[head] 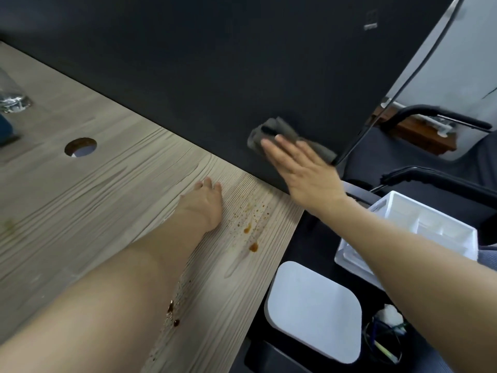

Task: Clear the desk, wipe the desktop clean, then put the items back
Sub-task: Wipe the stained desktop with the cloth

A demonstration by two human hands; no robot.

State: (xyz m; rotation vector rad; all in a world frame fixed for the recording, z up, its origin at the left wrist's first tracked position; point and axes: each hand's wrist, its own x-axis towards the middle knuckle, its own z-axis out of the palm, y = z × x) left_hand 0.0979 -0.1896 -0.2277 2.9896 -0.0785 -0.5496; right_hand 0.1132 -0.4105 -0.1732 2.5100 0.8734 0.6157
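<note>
My right hand (304,173) lay flat against the dark partition panel (215,63) at the far edge of the desk (94,197), its fingers (271,149) straight and together, pressing a grey cloth (271,130) onto the panel's surface. The cloth was bunched, showing above and to the right of my fingertips, low on the panel and near its right edge, where a black cable (419,65) ran down.

My left hand (204,203) rested palm down on the wood-grain desk, just near the panel's foot, fingers relaxed and holding nothing; my forearm stretched back across the desktop toward me. Just right of that hand, brown spatter (250,224) dotted the desk, with two larger drops near the right edge and a few darker drops (172,313) nearer to me beside my forearm.

Farther left, a round cable hole (80,147) opened in the desktop. At the far left edge stood a clear glass (12,95), only partly in view, with something dark blue beside it that I could not make out.

Off the desk's right edge, lower down, sat a white rounded-square object (312,310) and a white divided tray (419,232) partly hidden by my right forearm. Black chair armrests (441,117) showed beyond.
</note>
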